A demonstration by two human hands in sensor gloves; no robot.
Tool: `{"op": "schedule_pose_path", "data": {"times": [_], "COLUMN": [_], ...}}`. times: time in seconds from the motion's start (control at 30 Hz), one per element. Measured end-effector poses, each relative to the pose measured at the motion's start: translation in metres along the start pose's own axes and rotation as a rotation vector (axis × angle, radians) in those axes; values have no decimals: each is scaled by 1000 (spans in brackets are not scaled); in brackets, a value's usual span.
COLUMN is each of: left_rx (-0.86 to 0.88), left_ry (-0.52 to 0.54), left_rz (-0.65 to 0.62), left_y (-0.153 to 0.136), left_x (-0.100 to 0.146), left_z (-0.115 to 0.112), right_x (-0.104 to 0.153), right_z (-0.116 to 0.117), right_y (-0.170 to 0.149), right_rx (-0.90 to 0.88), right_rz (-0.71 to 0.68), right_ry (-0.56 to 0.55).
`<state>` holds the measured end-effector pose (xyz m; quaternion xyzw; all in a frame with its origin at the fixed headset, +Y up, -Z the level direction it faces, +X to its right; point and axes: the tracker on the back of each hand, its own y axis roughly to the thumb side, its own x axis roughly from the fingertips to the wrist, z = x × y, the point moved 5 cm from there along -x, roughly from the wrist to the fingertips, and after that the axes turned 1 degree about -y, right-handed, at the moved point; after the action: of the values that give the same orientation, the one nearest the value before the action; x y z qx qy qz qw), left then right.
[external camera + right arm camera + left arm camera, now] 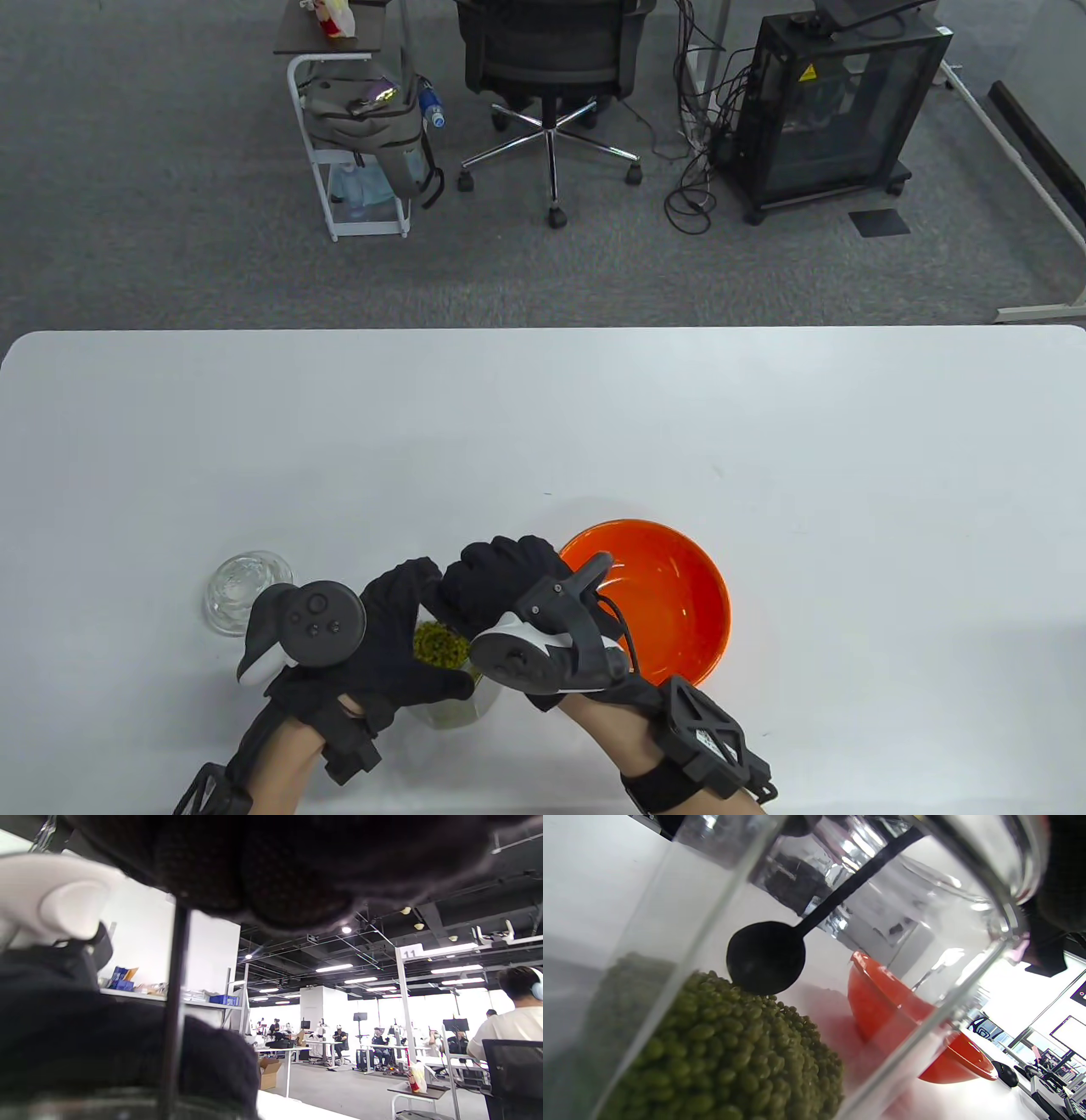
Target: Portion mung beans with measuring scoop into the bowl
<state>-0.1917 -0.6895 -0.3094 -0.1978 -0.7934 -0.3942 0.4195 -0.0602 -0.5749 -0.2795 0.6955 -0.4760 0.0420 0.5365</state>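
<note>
A clear glass jar (454, 709) of green mung beans (441, 643) stands near the table's front edge, and my left hand (399, 637) grips it around its side. My right hand (496, 581) hovers over the jar mouth and holds the thin handle of a black measuring scoop (765, 959). Inside the jar, the scoop's round cup touches the top of the mung beans (725, 1052), and its handle (172, 1005) runs up to my glove. The orange bowl (679, 594) sits just right of the jar, with nothing visible inside it.
A glass lid (242, 590) lies on the table left of my left hand. The white table (543, 424) stretches far beyond the bowl. An office chair (551, 68) and a cart (356, 127) stand on the floor past the table's far edge.
</note>
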Motion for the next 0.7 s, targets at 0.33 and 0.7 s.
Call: {"op": "schedule_pose_path", "data": {"times": [0.33,0.7], "left_rx": [3,9], "left_ry": [-1,-6], "left_rz": [-1,1], "left_y": [0,0], "left_x": [0,0], "left_z": [0,-1], "right_x": [7,39], "right_z": [24,48], "right_y": [-56,-103], "right_rx": [-286,-576], "right_rz": [302,665], "right_ry": [108,160]}}
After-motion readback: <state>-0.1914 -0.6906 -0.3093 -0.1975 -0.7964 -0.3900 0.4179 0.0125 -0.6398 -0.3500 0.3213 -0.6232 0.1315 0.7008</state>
